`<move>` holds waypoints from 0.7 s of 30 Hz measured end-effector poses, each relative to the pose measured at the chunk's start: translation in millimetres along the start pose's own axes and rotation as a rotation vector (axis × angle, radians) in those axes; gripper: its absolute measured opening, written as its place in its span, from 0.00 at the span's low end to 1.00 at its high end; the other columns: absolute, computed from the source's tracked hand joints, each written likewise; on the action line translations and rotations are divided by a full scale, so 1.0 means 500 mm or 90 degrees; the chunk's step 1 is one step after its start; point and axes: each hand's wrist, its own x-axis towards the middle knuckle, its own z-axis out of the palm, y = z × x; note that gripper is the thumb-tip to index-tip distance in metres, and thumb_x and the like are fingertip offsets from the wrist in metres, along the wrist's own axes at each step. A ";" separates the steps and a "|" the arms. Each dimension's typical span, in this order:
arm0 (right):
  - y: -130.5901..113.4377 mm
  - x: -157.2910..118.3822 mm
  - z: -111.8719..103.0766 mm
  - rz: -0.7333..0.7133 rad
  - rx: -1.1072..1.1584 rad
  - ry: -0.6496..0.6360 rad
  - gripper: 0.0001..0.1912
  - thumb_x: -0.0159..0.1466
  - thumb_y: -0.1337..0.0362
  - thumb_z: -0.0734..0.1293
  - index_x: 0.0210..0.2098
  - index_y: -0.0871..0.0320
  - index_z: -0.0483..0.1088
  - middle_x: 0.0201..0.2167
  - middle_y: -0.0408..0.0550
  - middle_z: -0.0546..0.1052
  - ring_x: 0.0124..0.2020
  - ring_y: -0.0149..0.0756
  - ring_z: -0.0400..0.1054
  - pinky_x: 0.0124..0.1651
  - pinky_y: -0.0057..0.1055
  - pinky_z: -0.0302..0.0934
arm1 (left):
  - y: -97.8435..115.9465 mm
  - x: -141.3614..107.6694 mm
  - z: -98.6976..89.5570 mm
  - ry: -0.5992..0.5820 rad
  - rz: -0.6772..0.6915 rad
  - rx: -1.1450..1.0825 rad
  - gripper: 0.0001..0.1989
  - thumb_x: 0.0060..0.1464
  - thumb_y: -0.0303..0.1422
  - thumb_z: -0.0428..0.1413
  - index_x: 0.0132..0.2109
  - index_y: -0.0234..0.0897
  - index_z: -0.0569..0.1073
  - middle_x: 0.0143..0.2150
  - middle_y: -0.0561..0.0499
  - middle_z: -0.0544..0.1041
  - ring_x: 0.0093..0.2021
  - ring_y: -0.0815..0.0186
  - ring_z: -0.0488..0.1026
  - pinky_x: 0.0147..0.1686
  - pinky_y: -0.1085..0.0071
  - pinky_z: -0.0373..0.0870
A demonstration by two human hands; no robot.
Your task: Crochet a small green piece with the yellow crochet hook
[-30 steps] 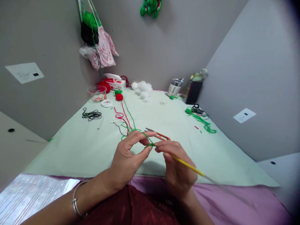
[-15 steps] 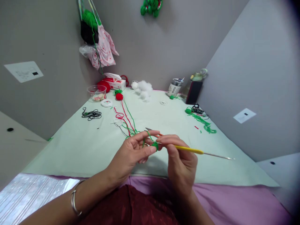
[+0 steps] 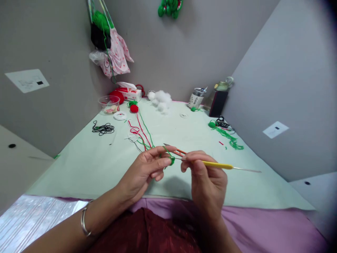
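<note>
My left hand (image 3: 147,168) pinches a small green crochet piece (image 3: 172,161) between thumb and fingers, with green yarn running over the raised index finger. A yellow-handled crochet hook (image 3: 216,164) is gripped in my right hand (image 3: 209,179). Its thin metal tip points left and meets the green piece; the other metal end sticks out to the right. Behind the fingers, orange-handled scissors (image 3: 179,152) lie on the table, partly hidden by my right hand.
Red, green and white yarn strands (image 3: 142,131) trail toward my left hand. Black cord (image 3: 103,128) lies at the left, green yarn (image 3: 230,137) at the right. Along the back stand a tissue box (image 3: 133,95), white stuffing (image 3: 161,100), a pen tin (image 3: 196,99) and a phone (image 3: 218,104).
My right hand has moved slightly right with the hook, drawing away from my left hand. The green piece has shifted a little left and up, and more of the scissors shows.
</note>
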 end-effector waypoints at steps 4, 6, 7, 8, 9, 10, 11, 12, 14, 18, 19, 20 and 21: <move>0.003 0.001 0.004 -0.002 -0.019 -0.034 0.09 0.72 0.66 0.68 0.41 0.51 0.82 0.36 0.45 0.83 0.36 0.35 0.75 0.44 0.37 0.71 | -0.004 -0.006 0.004 -0.001 0.048 0.089 0.14 0.53 0.34 0.72 0.48 0.43 0.87 0.33 0.54 0.74 0.25 0.76 0.60 0.23 0.80 0.61; 0.006 0.000 0.001 0.022 0.011 -0.029 0.09 0.73 0.65 0.67 0.42 0.52 0.82 0.36 0.44 0.83 0.33 0.33 0.75 0.41 0.36 0.71 | -0.004 -0.006 0.004 0.012 0.052 0.111 0.14 0.53 0.34 0.72 0.48 0.43 0.88 0.34 0.53 0.74 0.27 0.75 0.61 0.23 0.80 0.61; 0.007 0.001 -0.001 0.040 0.036 -0.031 0.10 0.74 0.65 0.67 0.42 0.52 0.82 0.36 0.44 0.83 0.31 0.32 0.74 0.39 0.34 0.71 | -0.004 -0.006 0.003 0.018 0.052 0.119 0.13 0.53 0.35 0.72 0.47 0.43 0.88 0.35 0.53 0.73 0.28 0.75 0.62 0.23 0.79 0.61; 0.008 0.001 -0.004 0.056 0.063 -0.036 0.10 0.74 0.65 0.66 0.41 0.53 0.81 0.36 0.44 0.83 0.30 0.31 0.75 0.37 0.33 0.71 | -0.004 -0.006 0.002 0.020 0.051 0.126 0.14 0.53 0.35 0.72 0.47 0.43 0.88 0.36 0.53 0.73 0.28 0.74 0.62 0.23 0.79 0.61; 0.008 0.002 -0.006 0.067 0.087 -0.041 0.11 0.75 0.64 0.65 0.41 0.53 0.81 0.37 0.45 0.83 0.30 0.31 0.75 0.36 0.32 0.72 | -0.004 -0.006 0.001 0.020 0.051 0.133 0.14 0.53 0.36 0.72 0.47 0.43 0.88 0.36 0.53 0.73 0.28 0.74 0.62 0.23 0.79 0.61; 0.007 0.003 -0.008 0.074 0.104 -0.045 0.12 0.75 0.63 0.65 0.41 0.53 0.81 0.36 0.45 0.83 0.30 0.31 0.76 0.35 0.31 0.72 | -0.004 -0.007 -0.001 0.020 0.051 0.142 0.14 0.53 0.36 0.72 0.47 0.42 0.88 0.36 0.53 0.73 0.28 0.74 0.62 0.23 0.78 0.61; 0.006 0.003 -0.009 0.076 0.113 -0.049 0.12 0.75 0.63 0.64 0.41 0.54 0.80 0.37 0.46 0.83 0.30 0.31 0.76 0.35 0.31 0.73 | -0.003 -0.008 -0.002 0.022 0.053 0.153 0.14 0.54 0.37 0.72 0.47 0.42 0.88 0.36 0.53 0.73 0.28 0.73 0.62 0.23 0.77 0.61; 0.004 0.003 -0.009 0.073 0.114 -0.051 0.13 0.76 0.63 0.64 0.41 0.54 0.80 0.37 0.46 0.83 0.30 0.32 0.77 0.35 0.31 0.73 | -0.003 -0.009 -0.004 0.024 0.055 0.166 0.14 0.54 0.37 0.72 0.48 0.43 0.87 0.35 0.53 0.73 0.28 0.73 0.62 0.24 0.77 0.61; -0.001 0.001 -0.010 0.051 0.087 -0.049 0.13 0.76 0.64 0.63 0.42 0.55 0.79 0.38 0.46 0.83 0.31 0.32 0.77 0.36 0.31 0.74 | -0.001 -0.012 -0.007 0.031 0.061 0.198 0.15 0.55 0.37 0.71 0.49 0.43 0.87 0.34 0.54 0.72 0.26 0.74 0.62 0.24 0.76 0.61; -0.012 -0.006 -0.013 -0.061 -0.067 -0.059 0.12 0.75 0.70 0.62 0.45 0.54 0.78 0.38 0.46 0.83 0.35 0.32 0.77 0.42 0.33 0.74 | 0.003 -0.018 -0.007 0.051 0.081 0.257 0.16 0.56 0.37 0.70 0.51 0.42 0.86 0.30 0.56 0.70 0.25 0.74 0.62 0.25 0.75 0.61; -0.012 -0.008 -0.014 -0.095 -0.105 -0.074 0.12 0.75 0.72 0.62 0.46 0.54 0.78 0.38 0.46 0.83 0.37 0.33 0.78 0.44 0.34 0.74 | 0.003 -0.019 -0.005 0.058 0.092 0.268 0.15 0.56 0.37 0.70 0.51 0.41 0.86 0.30 0.56 0.70 0.25 0.74 0.62 0.25 0.75 0.61; -0.011 -0.011 -0.014 -0.127 -0.139 -0.092 0.13 0.74 0.73 0.62 0.47 0.54 0.77 0.39 0.46 0.83 0.39 0.34 0.78 0.45 0.35 0.75 | 0.002 -0.020 -0.002 0.067 0.104 0.277 0.15 0.56 0.36 0.70 0.50 0.41 0.86 0.30 0.56 0.71 0.25 0.74 0.62 0.25 0.75 0.61; -0.007 -0.014 -0.015 -0.162 -0.171 -0.108 0.14 0.74 0.74 0.62 0.48 0.54 0.76 0.39 0.46 0.83 0.40 0.35 0.79 0.46 0.36 0.75 | 0.001 -0.021 0.001 0.076 0.117 0.280 0.14 0.56 0.35 0.70 0.50 0.40 0.86 0.31 0.56 0.72 0.25 0.74 0.62 0.26 0.75 0.61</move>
